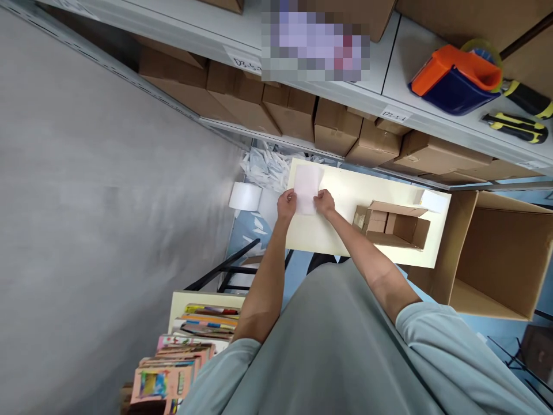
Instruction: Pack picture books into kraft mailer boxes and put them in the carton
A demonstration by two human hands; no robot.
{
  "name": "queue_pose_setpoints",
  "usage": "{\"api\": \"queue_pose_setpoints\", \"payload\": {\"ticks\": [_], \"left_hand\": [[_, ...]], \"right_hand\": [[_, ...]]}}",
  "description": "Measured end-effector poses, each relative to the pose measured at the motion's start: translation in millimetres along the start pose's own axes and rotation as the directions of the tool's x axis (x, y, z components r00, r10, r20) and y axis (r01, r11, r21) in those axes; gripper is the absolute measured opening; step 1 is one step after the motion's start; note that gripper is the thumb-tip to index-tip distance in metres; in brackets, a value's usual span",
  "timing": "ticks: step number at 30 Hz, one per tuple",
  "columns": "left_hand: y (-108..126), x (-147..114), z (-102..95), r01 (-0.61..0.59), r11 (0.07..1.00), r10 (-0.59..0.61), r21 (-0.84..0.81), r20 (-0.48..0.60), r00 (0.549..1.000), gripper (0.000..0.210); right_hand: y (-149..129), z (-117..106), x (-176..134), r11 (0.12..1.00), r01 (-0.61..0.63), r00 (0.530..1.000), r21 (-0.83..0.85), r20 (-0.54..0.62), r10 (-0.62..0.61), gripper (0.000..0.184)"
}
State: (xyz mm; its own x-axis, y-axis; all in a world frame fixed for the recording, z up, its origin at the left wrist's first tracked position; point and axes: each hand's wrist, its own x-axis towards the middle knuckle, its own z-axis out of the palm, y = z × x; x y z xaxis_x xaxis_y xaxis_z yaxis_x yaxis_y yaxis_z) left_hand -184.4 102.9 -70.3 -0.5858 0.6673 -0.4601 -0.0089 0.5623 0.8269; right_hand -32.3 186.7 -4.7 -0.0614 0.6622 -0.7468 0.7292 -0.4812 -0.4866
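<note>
A pale pinkish-white sheet of paper (307,185) is held upright in outline over a cream tabletop (341,184). My left hand (287,204) pinches its lower left edge, and my right hand (324,202) pinches its lower right edge. Whether the paper rests on the table or is lifted a little, I cannot tell. To the right of my right hand lies an open cardboard box (400,226), its inside facing up. A small white box or block (433,200) sits at the table's far right corner.
Crumpled white paper (268,164) and a white roll (245,196) are left of the table. A large open carton (505,259) stands at right. Above run shelves with cardboard boxes (337,127), a tape dispenser (458,80) and a utility knife (516,127). Books (173,369) are stacked lower left.
</note>
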Motion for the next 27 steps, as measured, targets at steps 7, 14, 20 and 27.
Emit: {"api": "queue_pose_setpoints", "payload": {"ticks": [7, 14, 20, 27], "left_hand": [[60, -52, -25.0, -0.063, 0.998, 0.063, -0.003, 0.110, 0.992, 0.044], [139, -153, -2.4, -0.072, 0.986, 0.126, -0.150, 0.390, 0.912, 0.068], [186, -200, 44.0, 0.032, 0.978, 0.094, -0.205, 0.573, 0.814, 0.073], [219, -242, 108.8, -0.029, 0.988, 0.112, -0.151, 0.582, 0.806, 0.059]], "right_hand": [[4, -45, -67, 0.886, 0.242, 0.965, 0.397, 0.001, -0.264, 0.025], [46, -143, -163, 0.673, 0.379, 0.882, 0.635, -0.029, -0.470, 0.041], [105, -225, -198, 0.654, 0.366, 0.894, 0.663, -0.055, -0.444, 0.050], [164, -275, -192, 0.672, 0.413, 0.899, 0.615, -0.159, -0.407, 0.056]]}}
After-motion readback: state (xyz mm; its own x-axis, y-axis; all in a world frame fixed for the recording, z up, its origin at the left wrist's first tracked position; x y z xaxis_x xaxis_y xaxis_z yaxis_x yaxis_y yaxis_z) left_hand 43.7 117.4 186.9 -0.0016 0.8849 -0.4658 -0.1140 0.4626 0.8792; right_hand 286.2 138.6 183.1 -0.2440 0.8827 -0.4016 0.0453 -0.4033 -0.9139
